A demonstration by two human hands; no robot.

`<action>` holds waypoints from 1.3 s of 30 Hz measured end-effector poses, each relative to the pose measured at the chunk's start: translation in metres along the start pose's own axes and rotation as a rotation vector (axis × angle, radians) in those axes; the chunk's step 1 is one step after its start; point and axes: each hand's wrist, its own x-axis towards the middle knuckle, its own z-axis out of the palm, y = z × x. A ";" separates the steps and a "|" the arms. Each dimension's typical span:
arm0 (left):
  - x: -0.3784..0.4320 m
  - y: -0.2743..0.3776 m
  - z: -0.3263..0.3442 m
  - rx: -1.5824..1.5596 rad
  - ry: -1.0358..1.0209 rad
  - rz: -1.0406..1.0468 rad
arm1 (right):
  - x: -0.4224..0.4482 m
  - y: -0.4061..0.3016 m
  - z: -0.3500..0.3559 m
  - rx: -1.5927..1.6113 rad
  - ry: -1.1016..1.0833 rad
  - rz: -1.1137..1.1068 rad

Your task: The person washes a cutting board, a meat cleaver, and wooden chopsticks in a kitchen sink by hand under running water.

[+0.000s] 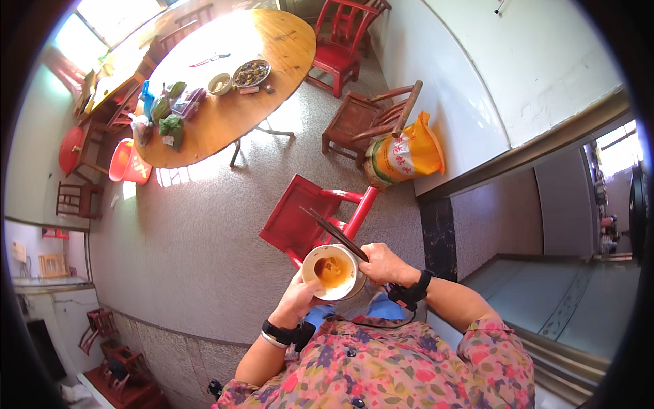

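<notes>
Both hands hold a white bowl [330, 272] in front of my body. Some orange-brown liquid with small bits lies in its bottom. A second pale rim [360, 282] shows under the bowl on the right, so it looks stacked on another dish. My left hand [297, 297] grips the near left side, its thumb over the rim. My right hand [387, 263] is closed around several dark chopsticks [337, 232] at the bowl's right side; the sticks point up and left over a red wooden chair [301, 217].
An oval wooden table [214, 138] bears bagged produce [171, 128], a dish of food [252, 73], a small bowl [219, 84] and red-handled pruning shears [209, 60]. A brown chair [365, 120] and a yellow printed sack [406, 156] stand by the right wall. A doorway opens right.
</notes>
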 end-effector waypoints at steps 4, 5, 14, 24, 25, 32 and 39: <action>-0.001 -0.028 0.062 0.001 0.006 0.114 | -0.023 0.043 -0.035 -0.051 0.041 -0.124; 0.005 -0.042 0.068 0.021 0.000 0.185 | -0.028 0.053 -0.047 -0.067 0.088 -0.201; -0.012 -0.057 0.092 -0.035 0.122 0.238 | -0.034 0.057 -0.056 0.086 -0.037 -0.187; -0.067 -0.041 0.009 0.015 0.149 0.375 | -0.019 0.004 0.028 0.163 -0.103 -0.287; -0.077 -0.044 -0.010 0.025 0.192 0.371 | -0.019 -0.006 0.042 0.157 -0.137 -0.286; -0.157 -0.052 -0.078 0.041 0.368 0.402 | 0.013 -0.031 0.164 0.128 -0.219 -0.452; -0.146 -0.080 -0.077 -0.025 0.378 0.395 | -0.003 -0.012 0.151 0.155 -0.282 -0.347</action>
